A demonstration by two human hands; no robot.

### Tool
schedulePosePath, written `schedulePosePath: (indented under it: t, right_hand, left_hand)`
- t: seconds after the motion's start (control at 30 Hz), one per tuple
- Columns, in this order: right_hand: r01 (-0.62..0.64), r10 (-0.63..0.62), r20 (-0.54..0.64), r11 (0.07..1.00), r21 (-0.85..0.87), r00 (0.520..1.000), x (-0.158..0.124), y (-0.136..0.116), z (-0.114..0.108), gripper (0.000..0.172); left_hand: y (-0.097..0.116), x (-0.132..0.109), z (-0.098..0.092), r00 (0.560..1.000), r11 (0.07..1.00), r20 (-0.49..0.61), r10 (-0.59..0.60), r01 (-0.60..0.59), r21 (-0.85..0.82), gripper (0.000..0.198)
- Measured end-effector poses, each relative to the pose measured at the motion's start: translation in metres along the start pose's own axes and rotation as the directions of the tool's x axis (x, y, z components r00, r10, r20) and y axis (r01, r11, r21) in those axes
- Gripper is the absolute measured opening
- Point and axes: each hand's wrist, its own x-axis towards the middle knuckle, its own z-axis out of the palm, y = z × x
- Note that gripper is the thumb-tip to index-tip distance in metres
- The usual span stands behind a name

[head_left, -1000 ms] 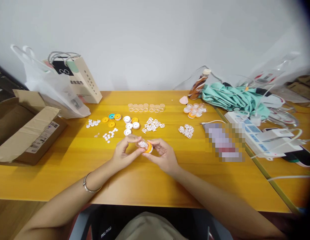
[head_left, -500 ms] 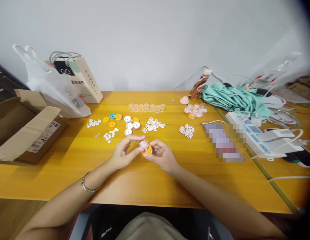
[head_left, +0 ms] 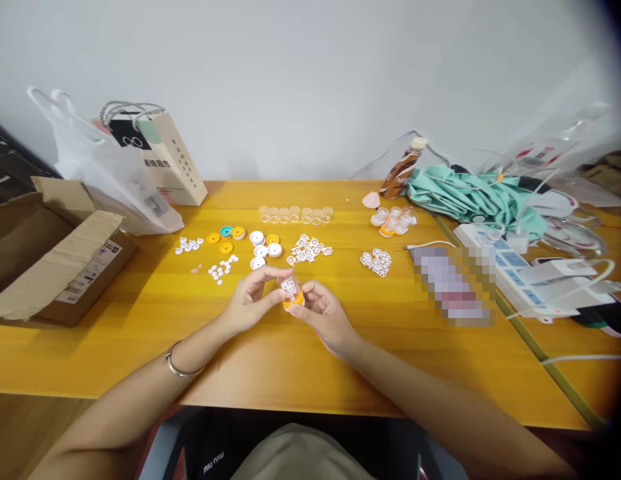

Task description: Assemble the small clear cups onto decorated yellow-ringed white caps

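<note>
Between my two hands is a small clear-domed toy (head_left: 290,289) with an orange base and a white cut-out piece inside. My left hand (head_left: 251,301) grips its clear upper part, thumb on the near side and forefinger over the top. My right hand (head_left: 326,316) pinches the orange base, its other fingers curled. Beyond the hands lie white and orange round bases (head_left: 260,251) and a scatter of white lacy cut-outs (head_left: 309,249). Small white knobs (head_left: 223,269) are to the left. A row of clear cups (head_left: 294,215) stands farther back.
A cluster of clear-domed pieces (head_left: 393,221) sits at back right, near a brown bottle (head_left: 401,172). More cut-outs (head_left: 376,263) lie right of centre. A power strip (head_left: 515,273) and blurred-out phone (head_left: 453,283) are at right. An open carton (head_left: 90,283) stands at left.
The toy has turned more upright in my hands, so its white cut-out faces me more squarely. Both hands keep their hold, with only slight finger movement.
</note>
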Motion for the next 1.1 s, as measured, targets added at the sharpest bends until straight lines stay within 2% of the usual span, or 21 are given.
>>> schedulePosePath:
  t: [0.13, 0.27, 0.37, 0.47, 0.53, 0.63, 0.77, 0.83, 0.97, 1.03, 1.1]
  right_hand:
    - [0.1, -0.104, -0.019, 0.983, -0.155, 0.994, -0.002, -0.001, 0.001, 0.024]
    - [0.187, -0.2, -0.04, 0.958, -0.218, 0.979, -0.003, 0.001, 0.002, 0.024]
    - [0.204, -0.228, -0.079, 0.949, -0.238, 0.97, -0.002, 0.004, 0.002, 0.025]
    - [0.148, -0.166, -0.09, 0.973, -0.175, 0.982, -0.002, 0.004, 0.002, 0.026]
    - [0.065, -0.071, -0.072, 0.995, -0.08, 0.995, -0.002, 0.004, 0.002, 0.025]
    - [-0.075, 0.074, 0.011, 0.99, 0.122, 0.997, -0.003, 0.003, 0.003, 0.025]
    - [-0.195, 0.17, 0.112, 0.941, 0.278, 0.979, -0.005, 0.003, 0.004, 0.028]
    - [-0.198, 0.171, 0.115, 0.938, 0.286, 0.979, -0.005, 0.003, 0.004, 0.027]
    - [-0.092, 0.088, 0.029, 0.96, 0.264, 0.996, 0.001, 0.003, 0.001, 0.023]
    - [-0.036, 0.047, -0.042, 0.971, 0.236, 0.998, 0.004, 0.003, -0.002, 0.023]
    - [0.015, 0.004, -0.108, 0.986, 0.168, 0.994, 0.007, 0.005, -0.004, 0.023]
  left_hand:
    - [-0.002, -0.001, 0.0, 0.999, 0.997, -0.021, 0.046, -0.045, 0.069, 0.028]
    - [-0.005, -0.002, 0.005, 0.993, 0.989, -0.054, 0.1, -0.094, 0.112, 0.027]
    - [-0.007, -0.003, 0.009, 0.986, 0.986, -0.104, 0.133, -0.121, 0.111, 0.024]
    - [-0.007, -0.002, 0.009, 0.994, 0.997, -0.087, 0.069, -0.067, 0.026, 0.022]
    - [-0.007, -0.001, 0.007, 1.0, 0.996, -0.012, -0.005, 0.004, -0.092, 0.024]
    - [-0.007, 0.0, 0.003, 0.988, 0.952, 0.127, -0.083, 0.116, -0.284, 0.028]
    - [-0.006, 0.0, 0.003, 0.975, 0.894, 0.172, -0.138, 0.198, -0.403, 0.028]
    - [-0.004, 0.0, 0.004, 0.971, 0.885, 0.173, -0.163, 0.221, -0.41, 0.033]
    - [-0.006, 0.0, 0.009, 0.98, 0.911, 0.111, -0.164, 0.193, -0.364, 0.054]
    - [-0.011, 0.0, 0.012, 0.984, 0.928, 0.037, -0.174, 0.176, -0.328, 0.048]
    - [-0.017, 0.0, 0.016, 0.971, 0.916, -0.02, -0.239, 0.219, -0.336, 0.035]
